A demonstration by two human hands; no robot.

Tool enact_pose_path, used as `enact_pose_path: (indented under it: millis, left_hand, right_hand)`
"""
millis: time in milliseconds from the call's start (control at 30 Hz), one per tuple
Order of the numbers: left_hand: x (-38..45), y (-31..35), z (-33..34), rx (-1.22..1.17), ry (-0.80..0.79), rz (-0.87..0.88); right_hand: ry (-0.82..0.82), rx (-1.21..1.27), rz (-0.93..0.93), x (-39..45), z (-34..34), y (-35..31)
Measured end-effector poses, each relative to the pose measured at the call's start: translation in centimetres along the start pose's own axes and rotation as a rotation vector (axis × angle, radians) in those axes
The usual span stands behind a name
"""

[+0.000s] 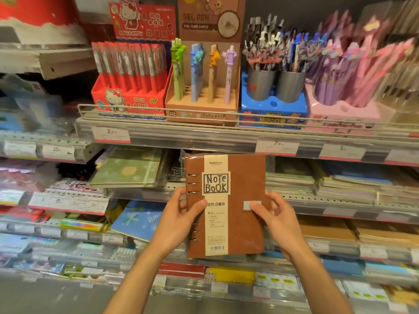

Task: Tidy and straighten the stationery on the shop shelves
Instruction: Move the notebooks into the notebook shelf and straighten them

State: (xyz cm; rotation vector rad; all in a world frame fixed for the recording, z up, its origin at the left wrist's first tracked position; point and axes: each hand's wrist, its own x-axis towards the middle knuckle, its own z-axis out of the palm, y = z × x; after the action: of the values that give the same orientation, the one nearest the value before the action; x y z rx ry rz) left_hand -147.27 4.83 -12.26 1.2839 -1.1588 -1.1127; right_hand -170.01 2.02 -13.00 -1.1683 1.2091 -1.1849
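My left hand [181, 217] grips the ring-bound edge of the notebook [226, 205], thumb pressed flat across the front cover and the other fingers curled behind the spine. The notebook is brown, wrapped in clear film, with a cream band down the front reading "NOTE BOOK" (the small print under it is too fine for me to read). I hold it upright and slightly tilted in front of the shelves [204, 138], its top edge just below the price strip, off any stack. My right hand [275, 217] takes the opposite edge, thumb lying on the cover just beside the grey clasp [252, 205], fingers wrapped round the back.

Up on the shelf above, from the left: a red pen box [129, 99] packed with pens, then a tan pen box [201, 109] marked "Cute pets" with four animal-topped pens standing in it, then a blue stand [273, 109] carrying two grey cups [275, 83] crammed with pens, then a pink stand [344, 114] of purple and pink pens. Behind the notebook, a green book [127, 169] lies flat at the left and stacked books [340, 180] at the right.
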Motion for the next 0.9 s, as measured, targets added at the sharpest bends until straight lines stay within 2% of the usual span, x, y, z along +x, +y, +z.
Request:
enact_pose_path:
  millis: [233,467,667,900]
  left_hand:
    - [1.1,-1.2,-1.6,0.031,0.008,-0.038]
    - [2.4,-1.5,-3.6,0.066,0.035,-0.112]
    - [0.7,-2.7,-4.8,-0.108,-0.138,-0.283]
    - [1.7,-2.2,-4.2,-0.291,0.002,-0.237]
  right_hand:
    - [0.021,0.065,0.083,0.8,2.4,1.6]
    - [0.062,0.042,0.168,3.8,4.6,-1.4]
    - [0.124,0.107,0.221,4.9,6.6,-2.1]
    - [0.081,-0.171,0.255,4.9,5.5,-2.9]
